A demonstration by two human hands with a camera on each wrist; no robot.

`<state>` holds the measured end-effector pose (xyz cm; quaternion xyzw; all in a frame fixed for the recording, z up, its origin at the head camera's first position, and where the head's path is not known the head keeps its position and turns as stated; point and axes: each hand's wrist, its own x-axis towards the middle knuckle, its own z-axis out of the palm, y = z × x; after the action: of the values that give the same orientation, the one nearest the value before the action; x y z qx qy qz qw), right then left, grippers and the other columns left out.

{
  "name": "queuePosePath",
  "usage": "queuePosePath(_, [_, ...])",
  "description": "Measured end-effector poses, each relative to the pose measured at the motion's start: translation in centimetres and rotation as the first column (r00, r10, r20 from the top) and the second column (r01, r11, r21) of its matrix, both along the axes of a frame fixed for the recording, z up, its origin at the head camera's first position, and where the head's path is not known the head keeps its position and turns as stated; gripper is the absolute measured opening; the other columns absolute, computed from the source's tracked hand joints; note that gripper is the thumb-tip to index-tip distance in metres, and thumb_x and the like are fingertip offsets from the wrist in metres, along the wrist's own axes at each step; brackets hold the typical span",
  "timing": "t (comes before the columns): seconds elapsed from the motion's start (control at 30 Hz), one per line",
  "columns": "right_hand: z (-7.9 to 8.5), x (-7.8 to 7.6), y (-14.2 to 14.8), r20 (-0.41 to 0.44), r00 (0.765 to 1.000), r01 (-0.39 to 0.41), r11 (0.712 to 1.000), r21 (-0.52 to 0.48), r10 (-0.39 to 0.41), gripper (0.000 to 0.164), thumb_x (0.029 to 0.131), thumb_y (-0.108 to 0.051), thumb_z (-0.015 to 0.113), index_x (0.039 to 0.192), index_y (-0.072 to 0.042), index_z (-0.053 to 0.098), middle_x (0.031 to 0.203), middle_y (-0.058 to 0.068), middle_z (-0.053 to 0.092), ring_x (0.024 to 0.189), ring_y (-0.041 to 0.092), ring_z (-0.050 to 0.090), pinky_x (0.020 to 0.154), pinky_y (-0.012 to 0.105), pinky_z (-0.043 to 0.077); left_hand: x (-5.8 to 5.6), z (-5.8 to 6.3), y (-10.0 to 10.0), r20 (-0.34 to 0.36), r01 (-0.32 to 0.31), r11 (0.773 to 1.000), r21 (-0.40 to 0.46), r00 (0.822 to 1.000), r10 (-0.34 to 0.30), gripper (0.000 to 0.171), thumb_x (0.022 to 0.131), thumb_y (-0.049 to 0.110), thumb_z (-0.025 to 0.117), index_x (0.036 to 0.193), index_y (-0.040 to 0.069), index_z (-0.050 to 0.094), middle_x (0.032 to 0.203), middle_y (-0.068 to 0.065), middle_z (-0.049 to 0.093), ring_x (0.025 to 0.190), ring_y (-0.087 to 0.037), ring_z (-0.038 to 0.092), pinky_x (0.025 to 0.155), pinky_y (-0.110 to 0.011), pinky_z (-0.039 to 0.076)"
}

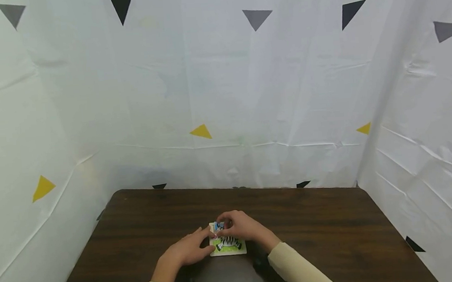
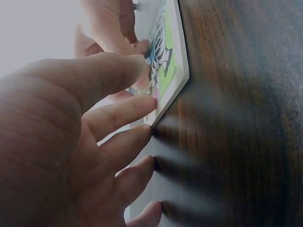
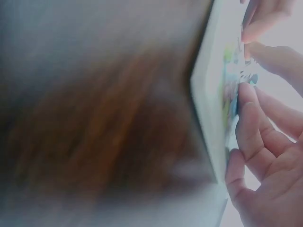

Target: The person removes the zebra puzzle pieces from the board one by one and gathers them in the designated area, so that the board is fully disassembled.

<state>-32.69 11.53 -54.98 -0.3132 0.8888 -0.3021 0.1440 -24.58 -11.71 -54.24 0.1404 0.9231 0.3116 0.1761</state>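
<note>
A small square picture puzzle (image 1: 229,244) with a zebra on green lies flat on the dark wood table. My left hand (image 1: 188,249) is at its left side; fingertips touch the puzzle's edge and face in the left wrist view, with the other fingers (image 2: 135,175) spread against the table. Over the upper part of the puzzle, my right hand (image 1: 244,226) pinches a small puzzle piece (image 3: 247,75) between thumb and fingers. The piece sits tilted on the board (image 3: 208,90) in the right wrist view. Fingers partly hide the puzzle's top, so how the piece sits there is unclear.
The brown table (image 1: 322,226) reaches out on both sides. White sheeting (image 1: 221,83) with grey, black and yellow triangles hangs behind it and along the sides. A greyish patch (image 1: 230,279) shows at the table's near edge between the forearms.
</note>
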Motion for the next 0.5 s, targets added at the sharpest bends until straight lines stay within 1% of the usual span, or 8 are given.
queuePosePath(0.2, [0.42, 0.21, -0.49, 0.024, 1.000, 0.011, 1.000, 0.000, -0.011, 0.040, 0.100, -0.029, 0.079, 0.131, -0.005, 0.072, 0.092, -0.003, 0.075, 0.076, 0.004, 0.066, 0.072, 0.027, 0.057, 0.16, 0.36, 0.08, 0.002, -0.002, 1.000, 0.007, 1.000, 0.002, 0.037, 0.106, 0.041, 0.068, 0.140, 0.026, 0.066, 0.169, -0.023, 0.043, 0.155, -0.053, 0.040, 0.116, -0.080, 0.035])
queuePosePath(0.5, [0.52, 0.11, -0.53, 0.047, 0.999, 0.014, 1.000, -0.014, -0.013, 0.040, 0.101, -0.031, 0.078, 0.130, -0.004, 0.073, 0.093, -0.003, 0.075, 0.077, 0.005, 0.066, 0.072, 0.027, 0.057, 0.06, 0.23, 0.07, 0.011, -0.011, 1.000, -0.008, 1.000, 0.011, 0.040, 0.106, 0.042, 0.068, 0.143, 0.028, 0.065, 0.170, -0.022, 0.042, 0.156, -0.054, 0.039, 0.119, -0.079, 0.033])
